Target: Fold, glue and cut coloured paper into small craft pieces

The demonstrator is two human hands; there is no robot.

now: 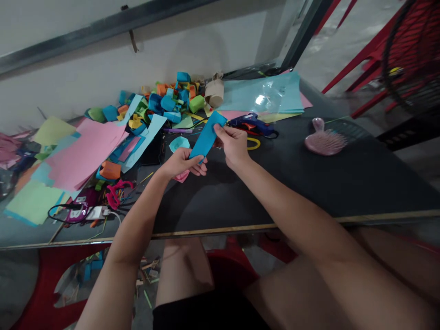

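Your left thumb and fingers pinch the blue strip at its end toward the surface's near edge; your right hand pinches it by the end toward the far edge. Long, narrow and plain, it slants above the surface between those edges.

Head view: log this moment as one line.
left hand: holding blue strip, near end | right hand: holding far end | strip: over table | hairbrush: on table
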